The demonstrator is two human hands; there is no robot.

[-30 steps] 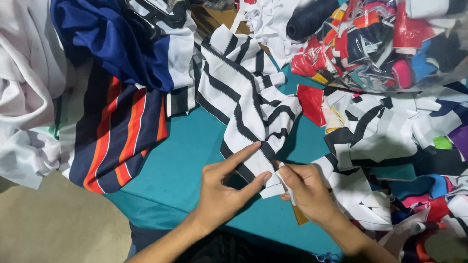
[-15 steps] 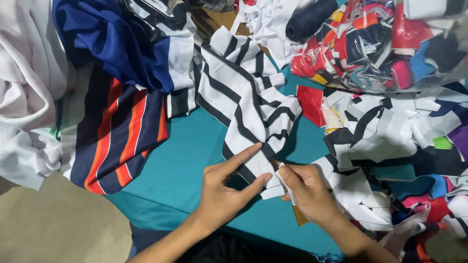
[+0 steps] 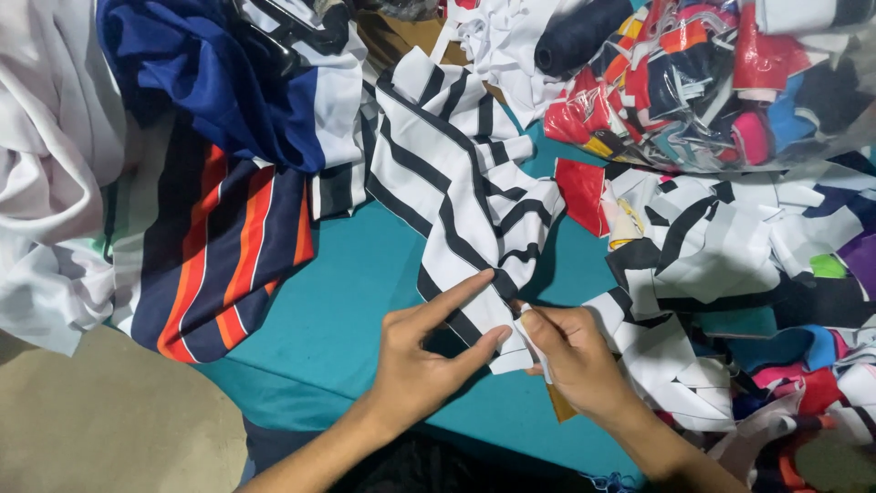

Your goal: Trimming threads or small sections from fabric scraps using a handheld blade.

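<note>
A long white cloth with black stripes (image 3: 456, 173) lies down the middle of the teal-covered table (image 3: 347, 310). My left hand (image 3: 424, 361) pinches its near end between thumb and forefinger. My right hand (image 3: 570, 361) grips the same end from the right, and a small orange-brown tool (image 3: 560, 404) sticks out below the palm. What kind of tool it is cannot be told. The two hands almost touch at the cloth's edge.
A navy cloth with orange and white stripes (image 3: 219, 256) and a blue garment (image 3: 219, 82) lie at left, with white fabric (image 3: 46, 164) beyond. A clear bag of coloured scraps (image 3: 712, 73) sits at top right. Black-and-white offcuts (image 3: 721, 246) pile at right.
</note>
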